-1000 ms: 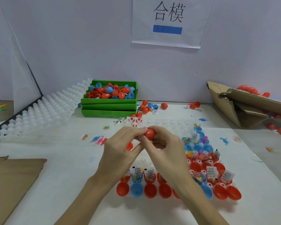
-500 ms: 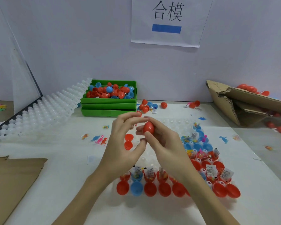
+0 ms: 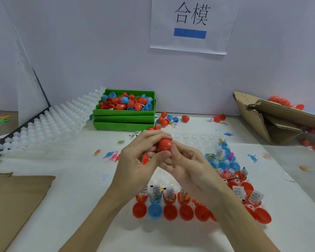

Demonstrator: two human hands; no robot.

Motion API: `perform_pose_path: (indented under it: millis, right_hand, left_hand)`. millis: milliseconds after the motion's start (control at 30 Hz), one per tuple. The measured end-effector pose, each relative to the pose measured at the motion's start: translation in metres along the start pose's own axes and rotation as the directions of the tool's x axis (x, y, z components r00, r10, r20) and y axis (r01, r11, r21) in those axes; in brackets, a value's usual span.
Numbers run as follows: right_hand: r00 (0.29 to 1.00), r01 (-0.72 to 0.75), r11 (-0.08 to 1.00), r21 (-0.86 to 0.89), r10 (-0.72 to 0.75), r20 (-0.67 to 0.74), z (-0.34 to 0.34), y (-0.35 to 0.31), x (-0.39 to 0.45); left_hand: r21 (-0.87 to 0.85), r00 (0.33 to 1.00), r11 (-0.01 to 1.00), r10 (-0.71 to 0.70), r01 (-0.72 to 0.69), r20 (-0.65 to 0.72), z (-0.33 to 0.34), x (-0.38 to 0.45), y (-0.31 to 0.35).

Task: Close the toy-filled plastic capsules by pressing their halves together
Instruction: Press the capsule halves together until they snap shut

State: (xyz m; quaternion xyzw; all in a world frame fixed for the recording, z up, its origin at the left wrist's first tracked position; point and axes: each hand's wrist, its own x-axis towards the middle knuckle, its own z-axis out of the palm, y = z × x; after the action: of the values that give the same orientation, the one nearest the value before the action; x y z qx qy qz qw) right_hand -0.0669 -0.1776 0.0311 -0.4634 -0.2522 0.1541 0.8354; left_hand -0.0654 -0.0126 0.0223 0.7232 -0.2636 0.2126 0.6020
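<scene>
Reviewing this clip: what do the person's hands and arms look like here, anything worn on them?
Both hands, left hand and right hand, are bare: no gloves, and no rings, watch or bracelet that I can see. Both forearms are bare right down to the frame's bottom edge, so no sleeve shows. Fingernails look short and unpainted.

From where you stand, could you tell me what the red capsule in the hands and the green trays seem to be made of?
Red capsule: apparently smooth plastic, with a faint sheen on its rounded shell.
Green trays: likely rigid moulded plastic, uniform colour with crisp stacked rims; finish looks fairly matte.
</scene>
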Motion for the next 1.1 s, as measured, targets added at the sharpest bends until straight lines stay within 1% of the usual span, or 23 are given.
perform_pose_path:
  millis: [133,200,267,333,433,500,600,667,733,767,833,967,1033,1100]
  right_hand:
    - [1.000,0.011,0.999,-0.033,-0.011,-0.017,0.003,0.000,-0.001]
    - [1.000,-0.020,1.000,0.014,0.020,-0.002,0.006,-0.002,-0.001]
    - [0.997,-0.075,0.990,0.119,0.076,-0.001,0.008,-0.003,-0.001]
    - [0.993,-0.122,0.974,0.192,0.121,0.014,0.009,-0.003,-0.002]
    - [0.987,-0.154,0.971,0.184,0.159,-0.009,0.009,-0.003,-0.001]
    - [0.985,-0.153,0.967,0.203,0.166,-0.048,0.006,-0.004,-0.001]
    - [0.972,-0.116,0.949,0.293,0.169,-0.164,-0.001,-0.008,0.000]
    - [0.958,-0.061,0.947,0.314,0.144,-0.248,-0.007,-0.011,-0.001]
    - [0.938,-0.011,0.947,0.322,0.121,-0.325,-0.012,-0.014,-0.002]
    - [0.925,0.007,0.947,0.321,0.116,-0.361,-0.013,-0.016,-0.002]
    - [0.898,0.029,0.948,0.318,0.115,-0.426,-0.015,-0.017,-0.003]
    - [0.861,0.032,0.956,0.291,0.122,-0.494,-0.020,-0.018,-0.003]
    - [0.856,0.045,0.955,0.294,0.115,-0.504,-0.025,-0.017,-0.003]
    - [0.853,0.065,0.954,0.293,0.099,-0.513,-0.028,-0.018,-0.003]
  left_hand:
    - [-0.002,1.000,1.000,0.000,0.000,0.020,-0.003,0.001,0.002]
    - [0.010,0.999,1.000,-0.017,0.017,0.033,-0.005,0.002,0.001]
    - [0.088,1.000,0.996,-0.025,0.024,0.012,-0.005,0.002,0.000]
    - [0.186,1.000,0.983,0.000,0.001,-0.007,-0.005,0.001,0.001]
    - [0.275,0.998,0.961,0.032,-0.017,-0.052,-0.005,0.000,0.002]
    - [0.292,0.994,0.956,0.023,0.008,-0.104,-0.003,-0.001,0.000]
    - [0.233,0.973,0.965,-0.070,0.122,-0.219,0.000,0.004,-0.007]
    - [0.166,0.934,0.958,-0.172,0.233,-0.313,-0.002,0.015,-0.016]
    - [0.142,0.899,0.937,-0.252,0.320,-0.359,-0.007,0.034,-0.027]
    - [0.124,0.886,0.929,-0.285,0.350,-0.365,-0.010,0.045,-0.032]
    - [0.027,0.865,0.923,-0.349,0.384,-0.360,-0.018,0.076,-0.040]
    - [-0.099,0.796,0.875,-0.474,0.474,-0.378,-0.034,0.147,-0.048]
    - [-0.103,0.799,0.874,-0.476,0.474,-0.367,-0.037,0.162,-0.050]
    - [-0.046,0.847,0.897,-0.430,0.439,-0.313,-0.035,0.158,-0.049]
